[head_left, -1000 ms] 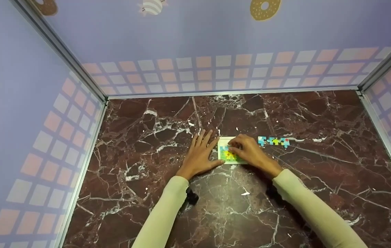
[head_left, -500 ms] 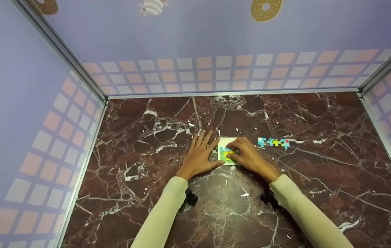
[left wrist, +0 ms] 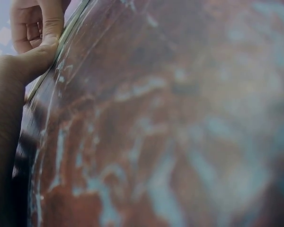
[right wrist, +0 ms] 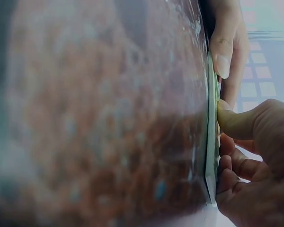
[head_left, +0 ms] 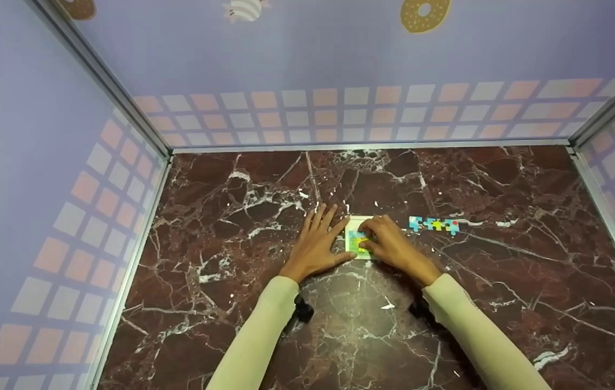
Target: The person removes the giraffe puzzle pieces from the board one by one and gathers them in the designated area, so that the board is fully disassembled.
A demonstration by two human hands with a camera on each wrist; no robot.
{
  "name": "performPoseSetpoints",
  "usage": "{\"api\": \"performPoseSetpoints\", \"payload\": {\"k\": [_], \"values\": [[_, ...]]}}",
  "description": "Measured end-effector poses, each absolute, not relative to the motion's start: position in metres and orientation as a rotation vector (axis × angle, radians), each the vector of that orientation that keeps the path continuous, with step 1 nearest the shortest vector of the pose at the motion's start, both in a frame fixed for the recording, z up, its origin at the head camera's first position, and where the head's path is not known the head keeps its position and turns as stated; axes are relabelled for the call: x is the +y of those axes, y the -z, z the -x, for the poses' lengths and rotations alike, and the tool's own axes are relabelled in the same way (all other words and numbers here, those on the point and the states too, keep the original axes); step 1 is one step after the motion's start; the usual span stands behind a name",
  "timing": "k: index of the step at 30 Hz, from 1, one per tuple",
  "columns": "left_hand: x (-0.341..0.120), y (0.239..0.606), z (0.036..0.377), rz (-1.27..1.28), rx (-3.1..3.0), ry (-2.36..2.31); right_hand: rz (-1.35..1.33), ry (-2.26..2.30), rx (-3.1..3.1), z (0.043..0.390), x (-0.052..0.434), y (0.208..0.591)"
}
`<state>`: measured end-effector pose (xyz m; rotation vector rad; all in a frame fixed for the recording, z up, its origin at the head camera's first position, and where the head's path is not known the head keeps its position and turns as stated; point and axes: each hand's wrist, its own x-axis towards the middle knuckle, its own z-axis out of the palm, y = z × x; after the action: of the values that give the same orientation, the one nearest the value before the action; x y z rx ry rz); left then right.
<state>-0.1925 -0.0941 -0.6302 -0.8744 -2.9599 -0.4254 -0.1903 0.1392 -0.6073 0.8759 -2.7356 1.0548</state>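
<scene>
A small square puzzle tray (head_left: 360, 221) with a pale rim lies on the table, partly filled with blue, green and yellow jigsaw pieces (head_left: 355, 238). My left hand (head_left: 315, 244) lies flat on the tabletop at its left, fingers spread, the thumb resting on the tray's lower left corner. Over the tray's right half, my right hand (head_left: 391, 246) has curled fingers and a lowered thumb on a puzzle piece, mostly hidden beneath them. Seen edge-on in the right wrist view, the tray (right wrist: 211, 142) has the right thumb (right wrist: 236, 120) pressed on its top face.
Several loose jigsaw pieces (head_left: 437, 225) lie in a row right of the tray. The dark red marbled table (head_left: 242, 336) is bounded by patterned lilac panels (head_left: 329, 59) at the back and both sides. White flecks dot the tabletop.
My right hand has shifted slightly left and down over the tray, covering more of its right side. My left hand and the loose pieces stay put.
</scene>
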Motion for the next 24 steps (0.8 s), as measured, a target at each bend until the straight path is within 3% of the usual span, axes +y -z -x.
{"api": "performPoseSetpoints", "payload": {"k": [24], "values": [[-0.0938, 0.6313, 0.1919, 0.851, -2.967, 0.423, -0.864, -1.135, -2.746, 0.1909, 0.1366, 0.6012]]}}
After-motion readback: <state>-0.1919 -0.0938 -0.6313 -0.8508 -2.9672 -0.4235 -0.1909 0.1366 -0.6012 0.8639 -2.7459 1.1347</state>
